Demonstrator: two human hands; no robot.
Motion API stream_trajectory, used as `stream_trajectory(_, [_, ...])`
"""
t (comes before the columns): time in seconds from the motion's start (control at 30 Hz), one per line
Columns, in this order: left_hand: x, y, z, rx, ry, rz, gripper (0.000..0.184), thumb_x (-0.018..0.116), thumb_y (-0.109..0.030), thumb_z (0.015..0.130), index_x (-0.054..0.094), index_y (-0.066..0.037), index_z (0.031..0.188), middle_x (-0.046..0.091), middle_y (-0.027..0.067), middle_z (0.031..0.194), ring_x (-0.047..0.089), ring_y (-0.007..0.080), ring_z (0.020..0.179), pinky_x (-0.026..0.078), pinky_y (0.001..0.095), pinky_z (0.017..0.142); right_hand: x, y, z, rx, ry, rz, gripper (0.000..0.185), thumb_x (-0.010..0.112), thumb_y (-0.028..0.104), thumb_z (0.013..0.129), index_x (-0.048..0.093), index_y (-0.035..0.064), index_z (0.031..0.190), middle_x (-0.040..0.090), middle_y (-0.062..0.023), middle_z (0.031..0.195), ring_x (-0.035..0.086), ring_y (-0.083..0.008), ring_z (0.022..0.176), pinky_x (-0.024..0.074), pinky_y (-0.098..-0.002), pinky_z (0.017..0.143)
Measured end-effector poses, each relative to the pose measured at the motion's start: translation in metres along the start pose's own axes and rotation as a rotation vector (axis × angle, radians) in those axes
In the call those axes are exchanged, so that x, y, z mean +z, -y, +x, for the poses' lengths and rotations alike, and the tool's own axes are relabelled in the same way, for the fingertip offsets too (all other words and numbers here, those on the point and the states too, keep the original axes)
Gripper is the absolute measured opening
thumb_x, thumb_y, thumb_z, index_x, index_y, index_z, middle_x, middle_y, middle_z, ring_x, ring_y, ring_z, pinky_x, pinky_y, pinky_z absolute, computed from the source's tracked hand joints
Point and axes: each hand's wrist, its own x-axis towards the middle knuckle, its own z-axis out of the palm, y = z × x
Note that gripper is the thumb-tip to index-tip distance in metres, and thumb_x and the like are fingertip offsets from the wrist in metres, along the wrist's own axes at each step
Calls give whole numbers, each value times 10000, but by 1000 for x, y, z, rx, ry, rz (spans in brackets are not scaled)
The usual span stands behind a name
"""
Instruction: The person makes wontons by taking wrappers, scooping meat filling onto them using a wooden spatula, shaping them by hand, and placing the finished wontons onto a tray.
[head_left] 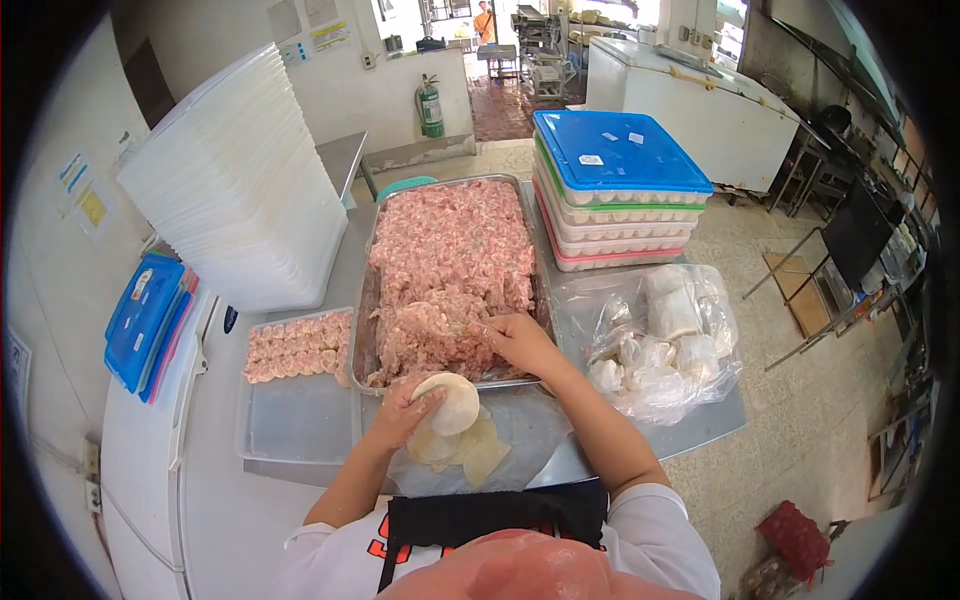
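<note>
My left hand [408, 410] is closed on a round, pale dumpling wrapper [449, 403], held up near the front edge of the metal tray [547, 300]. Ground meat filling [455, 240] fills that tray, heaped toward the front. At the heap's right side, my right hand [515, 342] has its fingers bent together against the meat; what lies between the fingertips is hidden. Below my left hand, more loose wrappers [484, 452] lie on a sheet on the table. To the left, a clear shallow container [300, 425] holds rows of filled dumplings [297, 346] in its far half.
A tall stack of white plastic trays [235, 180] stands at the back left. On the right are stacked dumpling boxes under a blue lid [620, 150] and a plastic bag of wrapped white packs [672, 345]. Blue lids [143, 320] lean at far left. A person [485, 24] stands in the distance.
</note>
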Motion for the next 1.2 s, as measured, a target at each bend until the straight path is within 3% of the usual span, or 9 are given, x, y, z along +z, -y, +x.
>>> stream_trajectory(0.07, [-1,-16,0,57,9,170,267,582,-223,950,630,-4,1096,659,61,1031,604,142,943,483,296,842,3,-12,2,-9,6,-12,376,576,321,954,625,-11,785,412,-37,561,382,-104,569,375,-323,536])
stream_trajectory(0.27, [-1,-11,3,101,26,87,255,538,-212,968,641,-10,1086,664,89,1072,600,159,1006,463,308,895,4,-14,3,-11,-6,7,391,577,330,953,619,-16,775,402,-18,563,374,-102,570,366,-322,533])
stream_trajectory(0.47, [-1,-14,0,94,-1,100,230,553,-183,944,648,-16,1072,682,99,1046,628,180,975,487,323,870,1,-9,2,29,35,10,335,574,310,953,677,-9,958,525,-50,617,450,-104,613,424,-306,596])
stream_trajectory(0.67, [-7,-11,4,131,-96,235,200,613,-141,909,657,-37,1074,686,82,1009,641,171,900,493,298,818,0,-8,1,7,23,-28,319,569,287,954,672,-2,1044,592,-99,665,488,-109,643,454,-312,642])
stream_trajectory(0.87, [-28,-4,26,117,-290,267,232,582,-190,943,646,-26,1094,677,66,965,621,144,874,484,287,800,-1,-10,4,39,68,-59,320,579,290,950,673,3,1053,561,-77,650,477,-104,638,446,-305,623])
stream_trajectory(0.97, [-36,3,39,210,-404,311,248,562,-205,955,641,-19,1099,667,78,976,608,150,891,473,288,814,2,-13,3,3,4,-25,298,558,262,938,644,-10,849,600,-215,730,595,-316,669,460,-395,662])
stream_trajectory(1.07, [-35,10,47,195,-569,221,257,552,-208,962,633,-3,1095,658,89,988,598,159,919,465,295,827,-2,3,0,47,7,6,303,563,283,939,661,0,889,606,-216,741,601,-317,678,466,-392,669])
stream_trajectory(1.17, [-40,39,53,264,-621,101,257,553,-209,961,627,6,1079,652,83,977,595,159,910,468,298,812,3,-10,2,-19,-12,28,337,593,325,946,686,2,976,490,-56,604,435,-105,613,420,-303,592])
stream_trajectory(1.2, [-38,36,53,258,-620,108,257,553,-210,962,626,8,1074,650,82,975,592,156,903,469,296,808,2,-8,2,-4,-7,24,336,594,326,945,688,5,975,492,-54,603,436,-103,617,421,-301,594])
